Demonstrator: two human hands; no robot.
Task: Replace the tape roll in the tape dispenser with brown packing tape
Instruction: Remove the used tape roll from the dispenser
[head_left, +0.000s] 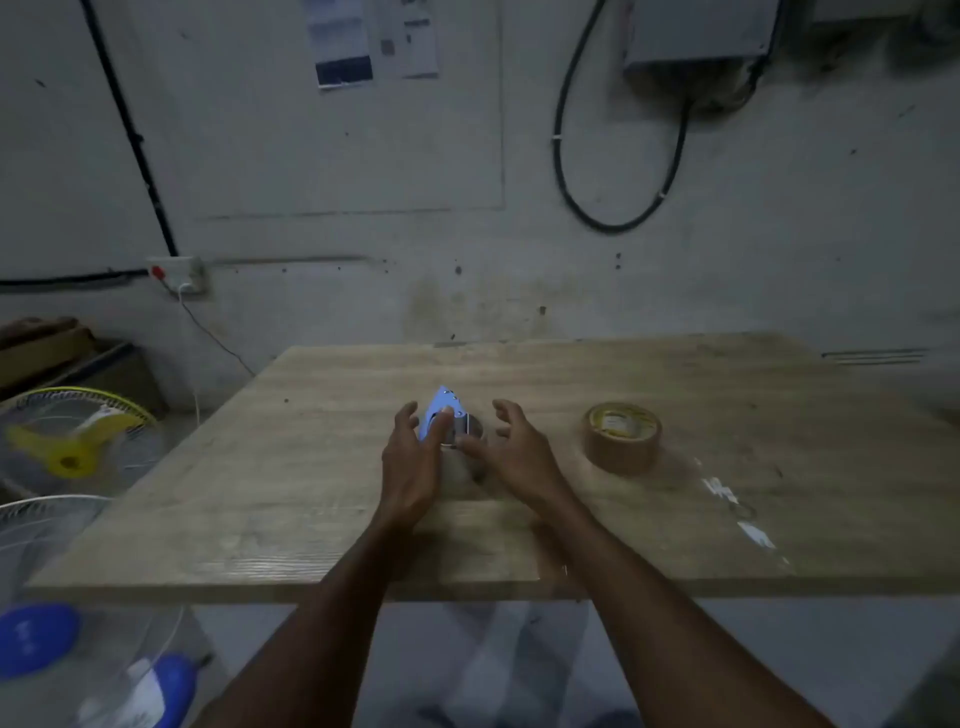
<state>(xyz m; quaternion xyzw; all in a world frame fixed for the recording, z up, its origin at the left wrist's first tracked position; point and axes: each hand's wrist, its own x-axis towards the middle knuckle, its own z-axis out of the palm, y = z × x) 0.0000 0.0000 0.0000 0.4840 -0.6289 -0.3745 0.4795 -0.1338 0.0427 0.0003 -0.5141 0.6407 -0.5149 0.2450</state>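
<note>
Apparently both hands around blue tape dispenser (445, 415), fingers (506, 413) apart, curled.

Tape dispenser (448, 415) mid-table (311, 519), tape roll (622, 437) to its right.

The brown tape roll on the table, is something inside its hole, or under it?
The brown tape roll lies flat on the wooden table, apart from both hands. Inside its hole a yellow printed label shows. What is under the roll is covered by the roll itself.
</note>
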